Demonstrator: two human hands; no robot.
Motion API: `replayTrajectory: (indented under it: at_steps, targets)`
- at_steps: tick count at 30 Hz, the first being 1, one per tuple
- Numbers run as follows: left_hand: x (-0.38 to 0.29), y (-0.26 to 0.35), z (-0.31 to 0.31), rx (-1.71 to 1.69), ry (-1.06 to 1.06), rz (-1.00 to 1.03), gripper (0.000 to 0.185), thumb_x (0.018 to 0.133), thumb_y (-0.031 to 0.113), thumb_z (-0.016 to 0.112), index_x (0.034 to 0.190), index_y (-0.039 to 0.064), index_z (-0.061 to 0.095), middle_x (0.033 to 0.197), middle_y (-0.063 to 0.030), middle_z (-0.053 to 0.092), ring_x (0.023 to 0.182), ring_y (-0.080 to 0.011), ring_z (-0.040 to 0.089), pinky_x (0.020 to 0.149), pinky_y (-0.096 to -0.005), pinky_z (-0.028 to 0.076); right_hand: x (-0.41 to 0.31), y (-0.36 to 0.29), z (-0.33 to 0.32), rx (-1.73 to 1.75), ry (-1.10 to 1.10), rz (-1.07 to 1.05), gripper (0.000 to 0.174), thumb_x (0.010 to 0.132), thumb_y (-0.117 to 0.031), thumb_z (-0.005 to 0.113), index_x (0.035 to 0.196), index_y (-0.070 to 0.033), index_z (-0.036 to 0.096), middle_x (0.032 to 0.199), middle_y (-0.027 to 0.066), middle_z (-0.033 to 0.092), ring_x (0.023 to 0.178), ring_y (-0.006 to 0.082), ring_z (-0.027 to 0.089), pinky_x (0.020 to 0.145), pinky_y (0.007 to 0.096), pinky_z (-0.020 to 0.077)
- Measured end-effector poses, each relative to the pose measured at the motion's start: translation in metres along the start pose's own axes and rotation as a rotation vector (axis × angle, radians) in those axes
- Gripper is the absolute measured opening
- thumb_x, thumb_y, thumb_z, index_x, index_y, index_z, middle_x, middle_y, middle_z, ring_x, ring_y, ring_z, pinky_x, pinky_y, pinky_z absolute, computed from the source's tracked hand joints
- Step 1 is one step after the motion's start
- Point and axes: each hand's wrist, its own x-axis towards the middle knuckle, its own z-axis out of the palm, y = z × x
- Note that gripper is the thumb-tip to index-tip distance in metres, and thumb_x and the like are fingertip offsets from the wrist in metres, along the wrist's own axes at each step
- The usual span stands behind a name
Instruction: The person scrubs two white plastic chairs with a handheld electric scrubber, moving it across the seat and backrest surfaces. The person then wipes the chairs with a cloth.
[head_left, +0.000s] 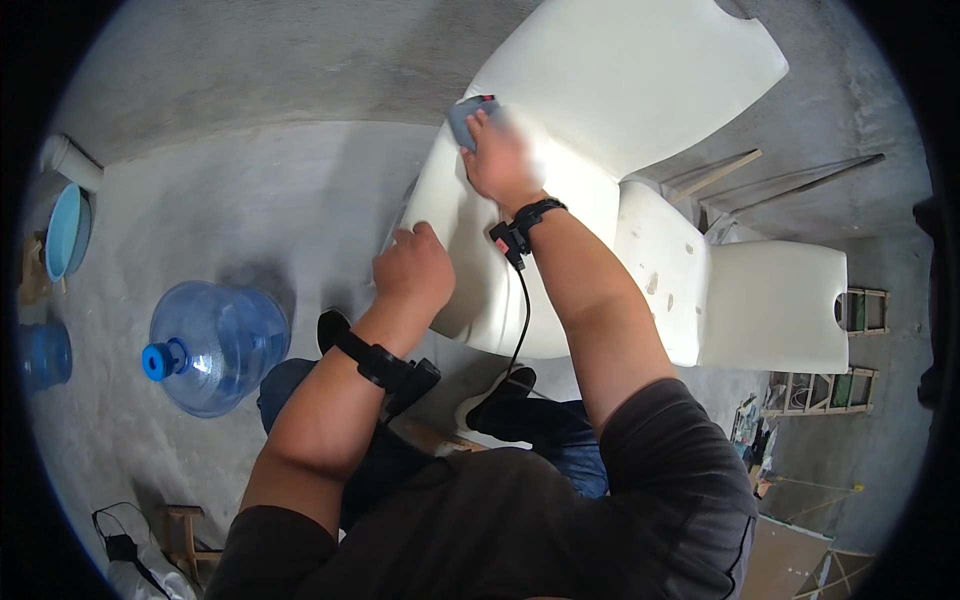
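A white leather-like upholstered chair (585, 187) stands before me, its tall backrest at the top. My right hand (504, 154) holds a grey cloth (465, 124) against the seat's far left corner, close to the backrest. A small red and black patch shows at the cloth's upper edge. My left hand (415, 262) rests at the left edge of the same seat, fingers curled over it; whether it grips the edge I cannot tell. Black straps with small devices sit on both wrists, and a black cable hangs from the right one.
A second white chair (776, 307) with marks on its seat adjoins on the right. On the left are a large blue water bottle (221, 349), another bottle (46, 356) and a blue basin (69, 232). Wooden sticks (720, 174) lean behind the chairs; a wooden stool (187, 532) stands lower left.
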Motion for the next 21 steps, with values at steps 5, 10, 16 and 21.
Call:
replayTrajectory:
  at_steps: [5, 10, 16, 21]
  targets:
    - [0.004, -0.004, -0.020, -0.028, 0.237, -0.115, 0.054, 0.113, 0.031, 0.054, 0.158, 0.003, 0.047, 0.160, -0.0346, 0.049, 0.118, -0.0516, 0.072, 0.099, -0.0577, 0.060, -0.041, -0.067, -0.032, 0.190, -0.253, -0.172, 0.056, 0.101, -0.026, 0.070, 0.156, -0.022, 0.063, 0.169, 0.0043, 0.054, 0.156, 0.0535, 0.039, 0.127, 0.0717, 0.0263]
    - [0.004, -0.011, -0.014, 0.000, 0.300, -0.081, 0.051, 0.112, 0.034, 0.058, 0.152, 0.002, 0.053, 0.159, -0.0333, 0.050, 0.126, -0.0496, 0.068, 0.103, -0.0581, 0.058, -0.122, -0.125, -0.069, 0.404, -0.287, -0.308, 0.061, 0.092, -0.024, 0.075, 0.152, -0.021, 0.066, 0.164, 0.0108, 0.057, 0.160, 0.0489, 0.036, 0.131, 0.0723, 0.0235]
    - [0.001, -0.012, -0.009, 0.062, 0.023, -0.020, 0.054, 0.110, 0.037, 0.064, 0.151, 0.003, 0.055, 0.166, -0.0296, 0.046, 0.129, -0.0462, 0.068, 0.106, -0.0558, 0.058, -0.242, -0.094, -0.117, 0.232, -0.362, -0.580, 0.075, 0.077, -0.018, 0.081, 0.151, -0.023, 0.069, 0.169, 0.0027, 0.053, 0.163, 0.0441, 0.033, 0.132, 0.0688, 0.0257]
    - [-0.010, -0.007, -0.005, 0.064, -0.077, 0.019, 0.072, 0.104, 0.043, 0.072, 0.160, 0.004, 0.048, 0.164, -0.0280, 0.048, 0.134, -0.0469, 0.067, 0.109, -0.0556, 0.058, -0.327, -0.007, -0.150, 0.247, -0.137, 0.029, 0.079, 0.080, -0.008, 0.074, 0.158, -0.014, 0.060, 0.169, 0.0188, 0.051, 0.155, 0.0528, 0.041, 0.130, 0.0648, 0.0300]
